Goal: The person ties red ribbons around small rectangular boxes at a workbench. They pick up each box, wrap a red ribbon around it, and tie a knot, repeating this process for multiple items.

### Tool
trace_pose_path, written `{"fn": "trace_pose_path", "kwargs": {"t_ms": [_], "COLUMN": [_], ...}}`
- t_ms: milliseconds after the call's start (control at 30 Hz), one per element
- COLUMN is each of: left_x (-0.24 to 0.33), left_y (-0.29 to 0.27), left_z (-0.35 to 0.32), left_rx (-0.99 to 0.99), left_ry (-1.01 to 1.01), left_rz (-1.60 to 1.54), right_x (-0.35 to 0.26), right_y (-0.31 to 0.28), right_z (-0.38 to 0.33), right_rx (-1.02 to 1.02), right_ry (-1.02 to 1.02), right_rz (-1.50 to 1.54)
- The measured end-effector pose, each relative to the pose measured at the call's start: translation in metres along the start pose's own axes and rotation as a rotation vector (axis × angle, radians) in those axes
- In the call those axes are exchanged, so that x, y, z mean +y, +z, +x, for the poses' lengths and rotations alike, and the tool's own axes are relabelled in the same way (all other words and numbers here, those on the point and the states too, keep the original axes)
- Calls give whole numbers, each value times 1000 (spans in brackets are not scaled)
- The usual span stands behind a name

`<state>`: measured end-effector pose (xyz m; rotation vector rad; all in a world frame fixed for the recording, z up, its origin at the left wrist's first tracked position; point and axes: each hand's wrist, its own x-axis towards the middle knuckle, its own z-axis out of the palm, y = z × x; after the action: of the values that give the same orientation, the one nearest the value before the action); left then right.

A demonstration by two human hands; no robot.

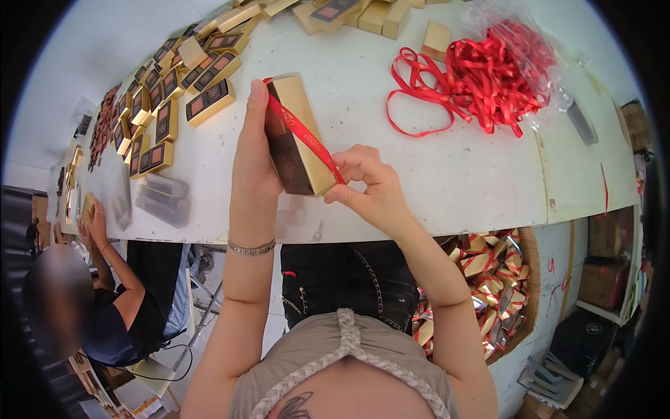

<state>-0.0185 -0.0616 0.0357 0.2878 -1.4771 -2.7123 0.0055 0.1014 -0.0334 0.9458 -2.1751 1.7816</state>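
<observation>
A gold and dark brown gift box (287, 150) in a clear cover is held up above the white table, tilted. My left hand (255, 150) grips it from the left side, thumb along its edge. A red printed ribbon (300, 129) runs slantwise across the box from its upper left to its lower right corner. At that lower right corner my right hand (368, 183) pinches the ribbon between thumb and fingers. The underside of the box and most of my left fingers are hidden.
Red ribbon loops (488, 77) spill from a clear plastic bag at the right. Gold boxes (166, 120) lie in heaps at the left, near clear plastic covers (162, 200). Ribboned boxes fill a carton (532, 279) below the table edge. A co-worker (115, 307) sits at the left.
</observation>
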Motion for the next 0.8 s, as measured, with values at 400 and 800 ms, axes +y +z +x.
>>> {"fn": "trace_pose_path", "kwargs": {"t_ms": [400,800], "left_x": [-8,-63], "left_y": [15,23], "left_z": [-17,9], "left_rx": [-165,222], "left_ry": [46,143], "left_rz": [-6,-66], "right_x": [-4,-2], "right_y": [-7,17], "right_z": [-22,-33], "right_rx": [-50,323], "right_ry": [392,647], "right_rz": [891,1419]}}
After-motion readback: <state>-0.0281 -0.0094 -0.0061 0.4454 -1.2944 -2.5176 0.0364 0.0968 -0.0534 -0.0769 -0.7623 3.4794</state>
